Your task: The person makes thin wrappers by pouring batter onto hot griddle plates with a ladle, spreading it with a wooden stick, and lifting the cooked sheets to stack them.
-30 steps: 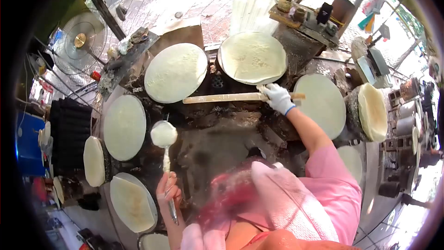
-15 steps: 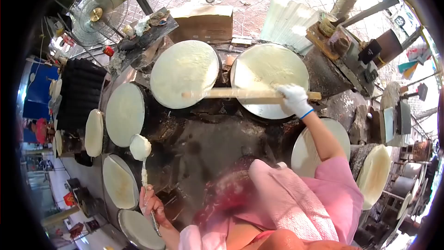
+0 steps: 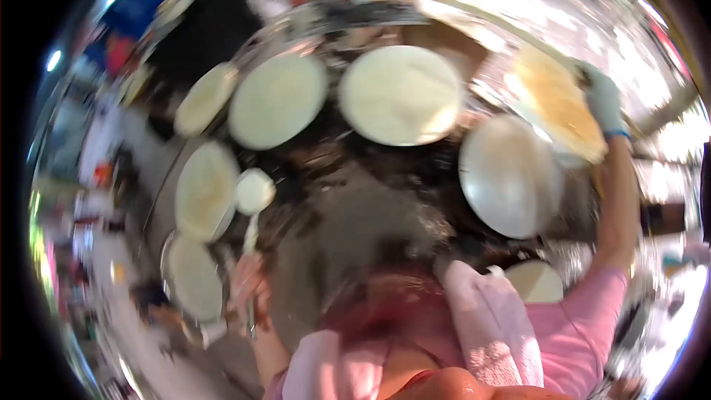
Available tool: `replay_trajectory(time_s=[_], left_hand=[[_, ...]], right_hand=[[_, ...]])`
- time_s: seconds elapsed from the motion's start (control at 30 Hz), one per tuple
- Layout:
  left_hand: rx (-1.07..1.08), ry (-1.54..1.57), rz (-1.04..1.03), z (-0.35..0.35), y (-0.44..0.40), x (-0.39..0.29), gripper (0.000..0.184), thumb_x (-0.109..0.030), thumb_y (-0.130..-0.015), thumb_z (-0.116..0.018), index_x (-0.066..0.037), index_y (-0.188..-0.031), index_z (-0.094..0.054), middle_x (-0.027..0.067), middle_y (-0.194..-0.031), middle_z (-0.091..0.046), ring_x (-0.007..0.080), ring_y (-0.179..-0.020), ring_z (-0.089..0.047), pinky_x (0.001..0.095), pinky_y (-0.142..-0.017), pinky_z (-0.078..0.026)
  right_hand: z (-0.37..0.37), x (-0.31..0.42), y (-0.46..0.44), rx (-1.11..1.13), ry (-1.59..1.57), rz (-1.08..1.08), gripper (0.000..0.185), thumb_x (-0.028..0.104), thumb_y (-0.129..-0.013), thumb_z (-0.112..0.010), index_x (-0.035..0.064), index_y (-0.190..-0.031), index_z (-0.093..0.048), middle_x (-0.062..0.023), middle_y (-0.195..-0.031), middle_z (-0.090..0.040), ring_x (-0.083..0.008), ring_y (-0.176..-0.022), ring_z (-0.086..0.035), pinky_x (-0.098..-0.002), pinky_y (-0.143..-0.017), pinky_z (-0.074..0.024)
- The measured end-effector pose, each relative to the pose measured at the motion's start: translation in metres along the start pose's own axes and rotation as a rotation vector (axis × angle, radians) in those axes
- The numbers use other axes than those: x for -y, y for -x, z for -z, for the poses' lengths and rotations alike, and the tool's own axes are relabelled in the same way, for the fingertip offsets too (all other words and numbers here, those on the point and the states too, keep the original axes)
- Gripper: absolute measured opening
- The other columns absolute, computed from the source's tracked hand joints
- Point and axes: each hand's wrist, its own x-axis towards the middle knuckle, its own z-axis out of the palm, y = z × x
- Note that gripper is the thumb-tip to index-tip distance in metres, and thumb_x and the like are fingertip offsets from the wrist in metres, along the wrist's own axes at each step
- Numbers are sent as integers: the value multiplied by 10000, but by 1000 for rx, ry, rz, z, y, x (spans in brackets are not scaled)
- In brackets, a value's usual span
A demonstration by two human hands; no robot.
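Note:
My right hand [image 3: 603, 100], in a white glove with a blue cuff, is closed at the upper right. What looks like the wooden stick [image 3: 489, 22], blurred, runs leftward from it. A large browned flatbread [image 3: 555, 100] hangs beside this hand, off the griddle; how it is supported is unclear. Just below is a bare round griddle [image 3: 511, 178]. At the lower left my bare left hand [image 3: 250, 289] grips a ladle [image 3: 255, 191] filled with pale batter, held upward near a griddle with a pale flatbread [image 3: 207, 191].
More round griddles with pale flatbreads [image 3: 402, 96] [image 3: 278, 101] curve around me, another flatbread [image 3: 195, 275] being at the lower left. A pale griddle [image 3: 535, 281] is partly hidden by my right side. A cardboard box [image 3: 448, 48] stands behind the griddles.
My right hand has moved up and outward, and the flatbread is now off its griddle, leaving the metal bare. The view has turned to the right. My left hand still holds the ladle.

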Motion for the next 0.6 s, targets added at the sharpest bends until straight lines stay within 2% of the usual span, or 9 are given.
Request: replay_trajectory(time_s=[0.07, 0.1, 0.17, 0.23, 0.33, 0.37, 0.47, 0.5, 0.6], left_hand=[[-139, -128, -154, -5, 27, -7, 373, -253, -1056, -327, 60, -1186, -482, 6, -703, -507, 63, -402, -403, 212, -423, -281], [-229, -105, -293, -1, 42, -12, 344, -255, -1058, -332, 54, -1120, -473, 9, -688, -484, 68, -402, -414, 232, -428, -268], [-317, -92, -439, 5, 72, -33, 339, -244, -1059, -347, 73, -1113, -453, 11, -674, -461, 72, -402, -427, 253, -437, -253], [-271, -60, -431, 4, 99, -62, 372, -217, -1060, -350, 120, -1195, -428, 13, -673, -454, 70, -384, -411, 246, -412, -260], [-67, 33, -375, 12, 149, -119, 378, -221, -1061, -345, 126, -1185, -429, 18, -675, -452, 76, -354, -387, 232, -361, -276], [-39, -43, -396, 23, 170, -143, 363, -206, -1056, -365, 129, -1181, -428, 20, -662, -444, 86, -332, -371, 214, -322, -288], [-204, -185, -474, 12, 231, -201, 293, -211, -1043, -418, 39, -1160, -516, -20, -625, -423, 76, -348, -360, 237, -333, -257], [-208, -253, -496, 12, 250, -220, 278, -240, -1032, -457, 13, -1098, -554, -28, -615, -415, 72, -358, -353, 236, -339, -260], [-536, -355, -739, -11, 300, -257, 277, -248, -1015, -498, 17, -1026, -575, -30, -604, -411, 71, -351, -329, 230, -334, -258]], right_hand=[[-14, 55, -46, 68, 94, 101, 363, 69, -855, -541, 148, -1194, -641, -168, -962, -685, -362, -873, -655, -429, -766, -515], [-25, 80, -65, 131, 190, 87, 324, 97, -864, -555, 161, -1170, -643, -167, -954, -681, -368, -885, -650, -442, -756, -509], [-48, 158, -95, 166, 187, 106, 283, 134, -873, -561, 161, -1144, -641, -171, -959, -675, -381, -888, -644, -458, -749, -506], [-67, 243, -118, 164, 173, 215, 263, 152, -872, -569, 149, -1123, -645, -177, -975, -672, -389, -888, -641, -471, -746, -502], [-96, 399, -143, 127, 122, 307, 241, 184, -865, -573, 141, -1084, -663, -196, -945, -672, -397, -888, -642, -479, -763, -504], [-105, 452, -145, 119, 93, 346, 249, 189, -874, -572, 133, -1100, -663, -196, -952, -674, -397, -890, -644, -478, -765, -504], [-138, 619, -150, 84, 7, 428, 244, 193, -888, -557, 119, -1093, -666, -194, -973, -679, -394, -893, -650, -481, -762, -509], [-151, 676, -147, 70, -53, 466, 223, 176, -883, -555, 117, -1064, -671, -193, -959, -682, -392, -875, -653, -485, -755, -511], [-207, 833, -116, 98, -279, 595, 181, 136, -876, -537, 108, -995, -670, -188, -901, -685, -387, -821, -656, -494, -734, -511]])
